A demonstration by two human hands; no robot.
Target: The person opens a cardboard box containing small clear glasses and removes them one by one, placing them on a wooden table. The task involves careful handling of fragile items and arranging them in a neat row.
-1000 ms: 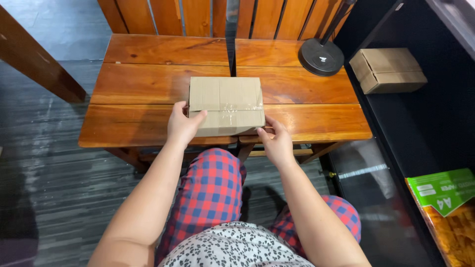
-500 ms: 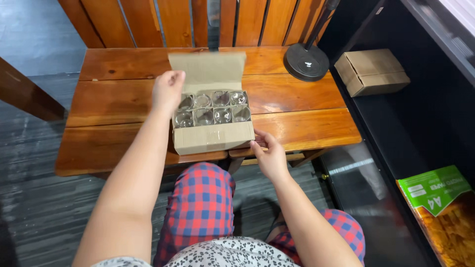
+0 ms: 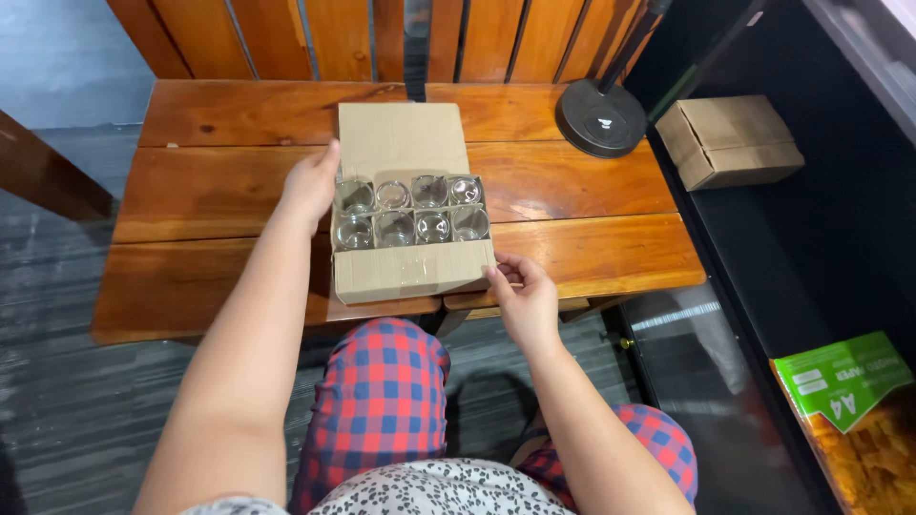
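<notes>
Wooden slats make up the table (image 3: 191,191), whose near edge hides behind the person's arms and knees. At its centre sits an open cardboard box (image 3: 410,272), flap folded back toward twelve o'clock, showing two rows of clear glasses (image 3: 412,212); how deep they go is hard to tell. The left hand (image 3: 311,183) lies flat against the box's nine o'clock side, fingers loosely spread. The right hand (image 3: 523,298) touches its five o'clock corner, fingers curled, gripping nothing visible.
</notes>
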